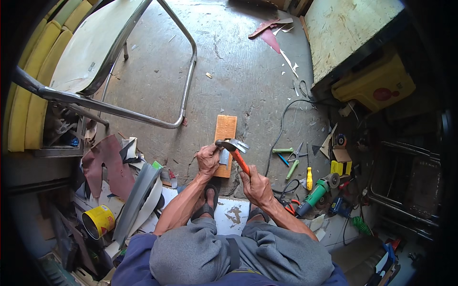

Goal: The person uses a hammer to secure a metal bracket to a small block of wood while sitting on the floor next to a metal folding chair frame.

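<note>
On the floor in front of me lies a short orange-brown wooden block (226,125). A small light grey strip, perhaps metal (223,158), rests on it. My left hand (208,159) is at the block's left edge, its fingers closed beside the strip; the hammer head partly hides what they pinch. My right hand (257,187) grips the orange handle of a claw hammer (241,162). The dark hammer head is over the block, close to my left fingertips, with its shiny claw pointing right.
A metal-framed chair (183,102) stands at the left. Below it are red scraps (109,164) and a yellow can (98,221). To the right lie a yellow screwdriver (309,178), pliers (298,151), a green angle grinder (315,196) and a black cable (281,124).
</note>
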Available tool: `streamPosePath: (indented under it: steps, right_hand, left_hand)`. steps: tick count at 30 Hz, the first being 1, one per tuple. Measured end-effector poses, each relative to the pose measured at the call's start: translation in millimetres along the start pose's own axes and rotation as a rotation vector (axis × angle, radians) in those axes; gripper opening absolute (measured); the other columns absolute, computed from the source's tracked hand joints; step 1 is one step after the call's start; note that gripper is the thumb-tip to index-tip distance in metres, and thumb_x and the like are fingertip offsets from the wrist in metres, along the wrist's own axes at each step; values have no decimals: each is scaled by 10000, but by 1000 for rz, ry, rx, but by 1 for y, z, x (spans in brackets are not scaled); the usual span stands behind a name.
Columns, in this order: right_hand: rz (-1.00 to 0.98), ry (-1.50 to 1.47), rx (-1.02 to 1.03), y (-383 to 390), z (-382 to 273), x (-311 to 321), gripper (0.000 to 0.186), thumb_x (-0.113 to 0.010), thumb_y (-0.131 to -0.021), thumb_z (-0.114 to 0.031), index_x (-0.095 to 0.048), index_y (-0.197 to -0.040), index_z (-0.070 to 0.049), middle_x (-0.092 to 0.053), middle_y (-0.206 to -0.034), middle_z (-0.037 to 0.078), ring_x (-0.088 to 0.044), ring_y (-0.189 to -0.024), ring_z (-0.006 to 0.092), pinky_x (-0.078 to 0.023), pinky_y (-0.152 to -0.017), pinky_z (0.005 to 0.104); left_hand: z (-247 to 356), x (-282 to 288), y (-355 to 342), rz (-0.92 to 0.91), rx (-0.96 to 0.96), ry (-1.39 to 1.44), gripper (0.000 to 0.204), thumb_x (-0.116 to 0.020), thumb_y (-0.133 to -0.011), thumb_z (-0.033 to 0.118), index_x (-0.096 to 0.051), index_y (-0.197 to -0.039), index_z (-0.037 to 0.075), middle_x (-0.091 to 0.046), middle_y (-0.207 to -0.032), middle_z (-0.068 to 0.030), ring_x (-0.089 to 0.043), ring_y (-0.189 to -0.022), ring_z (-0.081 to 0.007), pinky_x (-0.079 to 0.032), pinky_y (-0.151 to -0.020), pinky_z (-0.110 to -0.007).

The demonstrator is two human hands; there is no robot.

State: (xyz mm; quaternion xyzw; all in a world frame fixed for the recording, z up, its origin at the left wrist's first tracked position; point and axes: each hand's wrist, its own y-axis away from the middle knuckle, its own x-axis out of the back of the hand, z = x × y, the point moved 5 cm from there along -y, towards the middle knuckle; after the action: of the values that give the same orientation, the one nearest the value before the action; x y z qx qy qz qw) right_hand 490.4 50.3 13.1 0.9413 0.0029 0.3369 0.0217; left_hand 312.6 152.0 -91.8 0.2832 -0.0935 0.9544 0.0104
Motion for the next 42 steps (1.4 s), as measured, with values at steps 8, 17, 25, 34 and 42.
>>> streamPosePath:
  steps: [8, 17, 25, 34, 42]
  right_hand:
    - [10, -2, -121, 10, 15, 1, 281, -589, -1023, -273, -530, -1122, -17, -619, -671, 257, -652, -635, 478, -471, -504, 525]
    - [10, 70, -2, 8, 7, 2, 227, -611, -1003, -228, -525, -1099, -41, -622, -691, 249, -646, -634, 470, -491, -515, 530]
    - [2, 106, -52, 9, 17, 4, 224, -620, -992, -213, -524, -1065, -24, -625, -697, 239, -641, -628, 468, -490, -510, 525]
    - [-27, 300, 50, 11, 8, 4, 205, -642, -978, -193, -533, -1078, -51, -619, -711, 197, -633, -584, 414, -481, -477, 477]
    - [-10, 290, 77, 12, 19, 0, 207, -627, -986, -224, -495, -1018, -67, -628, -724, 190, -635, -584, 421, -482, -482, 507]
  left_hand:
    - [9, -1, -1, 43, -92, 9, 154, -740, -851, 116, -771, -1001, 108, -741, -831, -103, -709, -765, -299, -535, -739, -391]
    - [0, 2, 1, -17, -203, 27, 186, -696, -850, 66, -759, -1023, 90, -744, -867, -106, -716, -826, -290, -526, -879, -414]
    - [-10, -2, 8, -32, -189, 53, 180, -712, -888, 103, -756, -1062, 107, -770, -952, -71, -734, -922, -227, -463, -1001, -447]
    - [-11, -6, 9, -45, -193, 37, 197, -664, -894, 85, -754, -1066, 117, -761, -1000, -95, -728, -975, -233, -425, -1076, -454]
    - [-4, -8, 8, -83, -194, 48, 229, -663, -886, 81, -754, -1087, 142, -756, -1004, -95, -724, -983, -247, -406, -1107, -463]
